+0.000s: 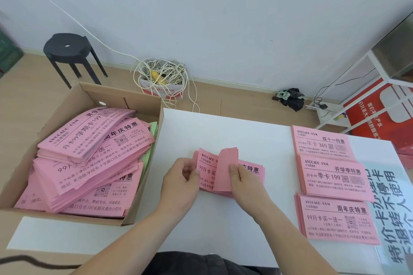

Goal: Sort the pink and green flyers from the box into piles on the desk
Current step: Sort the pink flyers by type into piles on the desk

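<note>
Your left hand (181, 177) and right hand (244, 179) pinch a pink flyer bundle (224, 169) between them. Three pink piles (333, 177) lie right of them. The box (67, 219) to their left is mostly full, its green flyers (153, 128) unsorted.

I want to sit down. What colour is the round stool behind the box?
The stool is black; the head view shows it best.

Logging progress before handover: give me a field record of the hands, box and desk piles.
left hand: grips pink flyer stack at its left edge
right hand: pinches lifted flyers of the same stack
box: cardboard, left end of desk, full of pink flyers, green flyers at its right side
sorted piles: three pink, right end: far pile, middle pile, near pile
green pile on desk: none visible
</note>
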A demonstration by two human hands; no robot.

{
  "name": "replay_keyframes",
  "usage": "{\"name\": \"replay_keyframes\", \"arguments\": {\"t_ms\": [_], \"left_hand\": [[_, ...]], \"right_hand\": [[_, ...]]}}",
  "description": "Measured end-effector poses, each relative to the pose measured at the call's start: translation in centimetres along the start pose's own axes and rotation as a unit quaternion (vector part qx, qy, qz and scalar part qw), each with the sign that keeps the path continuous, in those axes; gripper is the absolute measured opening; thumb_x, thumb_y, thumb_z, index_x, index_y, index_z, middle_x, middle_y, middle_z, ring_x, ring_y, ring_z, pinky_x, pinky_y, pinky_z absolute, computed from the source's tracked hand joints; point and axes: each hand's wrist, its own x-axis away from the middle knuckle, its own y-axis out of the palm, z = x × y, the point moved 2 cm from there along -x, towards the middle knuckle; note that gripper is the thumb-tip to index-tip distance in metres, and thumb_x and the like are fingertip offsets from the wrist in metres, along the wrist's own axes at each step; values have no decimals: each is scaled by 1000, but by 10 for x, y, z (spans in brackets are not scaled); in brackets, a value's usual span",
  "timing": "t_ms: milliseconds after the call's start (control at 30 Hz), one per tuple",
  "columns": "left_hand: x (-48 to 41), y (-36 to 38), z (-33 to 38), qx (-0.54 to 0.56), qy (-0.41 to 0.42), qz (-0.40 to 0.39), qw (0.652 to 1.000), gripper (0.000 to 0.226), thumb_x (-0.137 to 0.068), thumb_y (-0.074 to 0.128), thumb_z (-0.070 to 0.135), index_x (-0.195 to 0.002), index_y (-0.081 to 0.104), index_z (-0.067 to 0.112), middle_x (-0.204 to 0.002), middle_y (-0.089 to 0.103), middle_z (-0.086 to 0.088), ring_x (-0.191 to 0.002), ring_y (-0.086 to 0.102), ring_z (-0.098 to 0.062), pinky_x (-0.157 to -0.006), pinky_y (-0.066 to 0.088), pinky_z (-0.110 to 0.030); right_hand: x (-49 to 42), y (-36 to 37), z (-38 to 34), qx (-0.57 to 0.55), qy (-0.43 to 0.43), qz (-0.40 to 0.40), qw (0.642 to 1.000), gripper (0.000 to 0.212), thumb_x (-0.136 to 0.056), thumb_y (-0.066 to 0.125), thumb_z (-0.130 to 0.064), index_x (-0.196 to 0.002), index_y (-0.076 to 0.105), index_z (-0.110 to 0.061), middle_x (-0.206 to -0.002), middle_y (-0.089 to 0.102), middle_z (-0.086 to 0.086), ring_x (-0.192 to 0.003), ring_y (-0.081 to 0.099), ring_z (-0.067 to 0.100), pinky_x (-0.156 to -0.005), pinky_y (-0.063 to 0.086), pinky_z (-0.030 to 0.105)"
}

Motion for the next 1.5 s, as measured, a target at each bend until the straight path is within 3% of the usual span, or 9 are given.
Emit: {"name": "replay_keyframes", "arguments": {"t_ms": [200,333,567,700,833,933,1067,1267,1500], "left_hand": [[1,8,-2,-35,-26,-91,995,22,-100,52,17,-91,72,17,-87,73,-8,-83,70,-31,-77,62,-49],[-1,9,-6,12,-51,-104,993,22,-99,64,14,-82,78,10,-86,75,-15,-75,69,-28,-70,63,-36],[-6,22,4,86,-75,-125,986,24,-78,88,12,-74,70,-5,-84,75,-22,-84,75,-36,-84,59,-49],[-3,30,4,72,-70,-148,984,30,-78,85,9,-67,58,0,-72,67,-17,-72,69,-22,-69,51,-25],[2,29,7,70,-66,-170,981,20,-83,81,6,-73,66,-3,-75,73,-14,-71,69,-17,-69,57,-22],[2,20,-1,48,-78,-114,989,17,-87,78,10,-85,66,-2,-84,72,-18,-68,67,-20,-66,62,-36],[-4,-1,-7,-71,-5,38,997,26,-81,78,7,-83,54,16,-76,57,4,-64,52,-11,-61,45,-25],[13,30,4,-84,65,-151,983,15,-82,78,24,-94,73,30,-92,73,14,-82,67,3,-77,55,-18],[21,43,9,-42,62,-225,972,17,-88,74,30,-104,77,33,-97,77,18,-91,72,1,-89,60,-30]], "right_hand": [[0,5,0,-1,-7,17,1000,40,-109,32,-46,-86,51,-19,-79,59,-4,-69,53,15,-68,43,34],[3,8,-2,-65,-27,61,996,7,-106,49,-40,-104,47,-33,-89,62,-10,-76,61,11,-72,53,37],[11,4,-6,-140,-91,135,977,61,-97,66,-15,-138,41,-53,-104,61,-16,-81,64,-5,-59,52,19],[5,10,-3,-189,-47,95,976,58,-89,78,-22,-132,46,-45,-98,72,-7,-77,72,3,-58,53,18],[-4,11,7,-208,0,71,975,7,-89,67,-15,-95,67,-10,-83,73,10,-69,67,18,-61,55,34],[-6,9,17,-220,23,86,971,15,-85,55,-11,-76,51,0,-67,48,10,-65,41,19,-64,33,37],[-13,11,34,-265,48,77,960,36,-77,58,-26,-97,60,3,-85,60,26,-77,56,23,-76,54,46],[0,14,23,-199,0,118,973,24,-87,63,-22,-74,50,-7,-66,49,-3,-62,43,16,-62,37,35],[1,13,21,-155,-13,66,986,15,-95,62,-40,-92,66,-27,-88,76,-9,-87,72,12,-82,59,40]]}}
